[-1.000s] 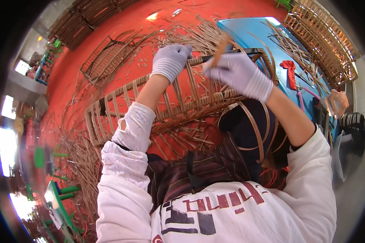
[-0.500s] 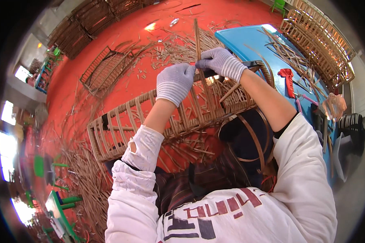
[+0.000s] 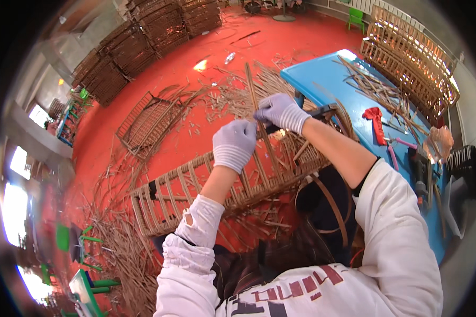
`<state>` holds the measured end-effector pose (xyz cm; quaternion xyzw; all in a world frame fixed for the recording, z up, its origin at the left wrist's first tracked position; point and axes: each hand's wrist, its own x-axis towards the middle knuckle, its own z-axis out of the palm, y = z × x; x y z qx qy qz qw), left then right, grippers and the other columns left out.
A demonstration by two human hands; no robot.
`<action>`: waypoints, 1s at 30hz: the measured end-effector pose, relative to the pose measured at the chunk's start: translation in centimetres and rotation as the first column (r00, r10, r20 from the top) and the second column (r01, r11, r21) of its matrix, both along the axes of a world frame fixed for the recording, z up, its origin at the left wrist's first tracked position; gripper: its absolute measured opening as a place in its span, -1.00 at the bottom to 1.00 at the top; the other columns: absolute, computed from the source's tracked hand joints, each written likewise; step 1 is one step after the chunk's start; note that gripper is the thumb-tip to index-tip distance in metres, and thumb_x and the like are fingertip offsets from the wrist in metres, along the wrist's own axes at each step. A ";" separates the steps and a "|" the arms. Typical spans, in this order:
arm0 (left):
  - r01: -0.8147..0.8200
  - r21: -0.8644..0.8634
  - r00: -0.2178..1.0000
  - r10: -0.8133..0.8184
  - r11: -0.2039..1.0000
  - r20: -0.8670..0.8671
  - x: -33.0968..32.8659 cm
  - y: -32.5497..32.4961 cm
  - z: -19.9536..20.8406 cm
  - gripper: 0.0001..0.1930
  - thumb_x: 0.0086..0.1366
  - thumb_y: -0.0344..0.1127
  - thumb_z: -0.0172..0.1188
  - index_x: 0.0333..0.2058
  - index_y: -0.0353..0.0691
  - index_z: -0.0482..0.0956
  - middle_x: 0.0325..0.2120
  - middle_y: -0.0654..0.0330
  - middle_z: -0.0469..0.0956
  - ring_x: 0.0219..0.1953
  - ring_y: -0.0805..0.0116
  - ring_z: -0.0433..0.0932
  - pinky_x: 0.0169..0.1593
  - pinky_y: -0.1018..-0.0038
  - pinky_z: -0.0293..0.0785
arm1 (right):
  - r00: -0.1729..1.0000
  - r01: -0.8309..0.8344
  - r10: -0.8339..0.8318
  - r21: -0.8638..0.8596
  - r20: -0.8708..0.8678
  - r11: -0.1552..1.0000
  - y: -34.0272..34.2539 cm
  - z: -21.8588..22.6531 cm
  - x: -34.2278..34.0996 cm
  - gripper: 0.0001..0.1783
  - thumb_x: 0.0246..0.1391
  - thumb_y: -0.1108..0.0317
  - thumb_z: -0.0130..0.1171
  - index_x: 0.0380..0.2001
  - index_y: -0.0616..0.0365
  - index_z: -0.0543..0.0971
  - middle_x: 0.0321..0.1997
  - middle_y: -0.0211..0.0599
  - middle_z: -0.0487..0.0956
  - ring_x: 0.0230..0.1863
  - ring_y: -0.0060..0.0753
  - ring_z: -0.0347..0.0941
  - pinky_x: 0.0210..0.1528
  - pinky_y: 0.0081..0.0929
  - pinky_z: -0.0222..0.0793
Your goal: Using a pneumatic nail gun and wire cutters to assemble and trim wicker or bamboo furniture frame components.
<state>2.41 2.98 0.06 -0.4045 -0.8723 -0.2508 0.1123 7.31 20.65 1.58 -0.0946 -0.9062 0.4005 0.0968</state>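
Note:
A long woven wicker basket (image 3: 166,224) with open slatted sides lies across my lap, its left end lower than its right. My left hand (image 3: 234,143), in a pale grey-purple glove with a striped cuff, is closed around its far rail; its fingertips are partly hidden. Beside it my right hand (image 3: 283,112), gloved alike, pinches a flat brown wicker strip (image 3: 250,84). The strip's upper end stands free above the hands, and its lower part crosses the basket's open middle. A dark section of rail shows just under my right hand.
A blue table (image 3: 322,79) on the right carries loose strips (image 3: 386,92), a red cloth-like piece (image 3: 375,124) and pink-handled pliers (image 3: 404,142). Cut strips (image 3: 127,259) litter the red floor. Another wicker frame (image 3: 150,121) lies beyond, with stacked baskets (image 3: 111,68) behind.
The view has tilted up, so the hands and basket sit lower in the picture. Both hands keep their places at the rail, and less of the strip rises above the right hand.

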 end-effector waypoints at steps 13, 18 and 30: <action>0.110 -0.245 0.992 -0.093 0.963 0.082 -0.3 0.3 1.9 -0.38 0.26 0.35 -0.04 -0.19 -0.11 0.66 -0.28 0.05 0.64 -0.19 0.02 0.62 -0.09 0.16 0.51 | 0.928 -0.056 0.095 0.118 -0.361 0.992 -1.4 0.9 0.1 -0.73 0.12 0.19 0.27 -0.41 0.21 0.64 -0.52 -0.36 0.60 -0.50 -0.45 0.49 -0.40 -0.47 0.42; 0.141 -0.310 0.989 -0.121 0.940 0.084 0.3 -0.3 1.7 -0.24 0.26 0.45 -0.18 -0.14 -0.14 0.66 -0.33 0.01 0.66 -0.18 0.01 0.63 -0.04 0.18 0.51 | 0.956 -0.027 -0.028 -0.184 -0.291 0.983 -2.3 0.4 0.9 -0.77 0.14 0.27 0.22 -0.51 0.19 0.59 -0.59 -0.37 0.57 -0.54 -0.51 0.46 -0.43 -0.51 0.39; 0.205 -0.115 0.966 -0.183 0.972 0.181 -1.7 -5.8 4.1 -0.21 0.20 0.47 -0.08 -0.16 -0.24 0.66 -0.43 -0.10 0.63 -0.28 0.06 0.65 -0.14 0.25 0.50 | 0.908 -0.061 -0.156 -0.490 -0.390 0.870 -5.5 3.0 -4.6 -0.78 0.17 0.22 0.23 -0.46 0.12 0.62 -0.61 -0.55 0.47 -0.61 -0.69 0.32 -0.56 -0.65 0.26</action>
